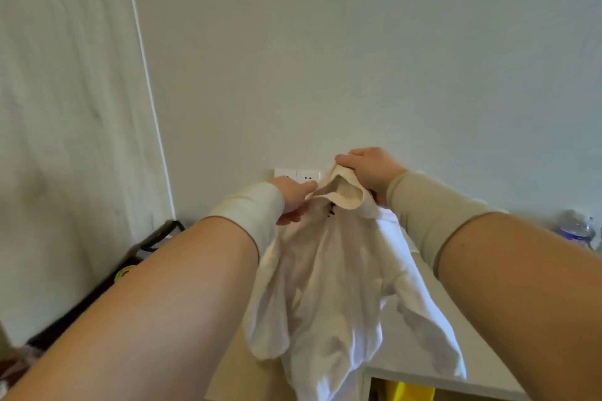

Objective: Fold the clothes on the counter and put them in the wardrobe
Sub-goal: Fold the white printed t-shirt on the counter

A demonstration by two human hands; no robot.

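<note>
- Shirt: white, with a beige collar; held up in the air by the collar end, body and sleeves hanging in loose bunches above the desk. Lowest folds seem to brush the desk's near edge — contact not certain.
- Right hand: grip closed over the top of the collar, fingers curled round the cloth.
- Left hand: fingers pinch the collar edge from the other side; grip narrow, holding cloth.
- Both forearms wear beige sleeves near the wrist.
- Step in hand, by my reading: picking up and sorting out the garment before folding. No fold made yet; shirt is crumpled, not flat.
- Next move calls for: sliding the hands apart along the shoulder line, a shake to open the body, then laying it flat on the desk, sleeves clear.
- Risk: one sleeve hangs twisted at lower left and may get trapped under the body.
- Other items: wall sockets behind the hands; plastic bottle at far right; wardrobe not seen.
</note>
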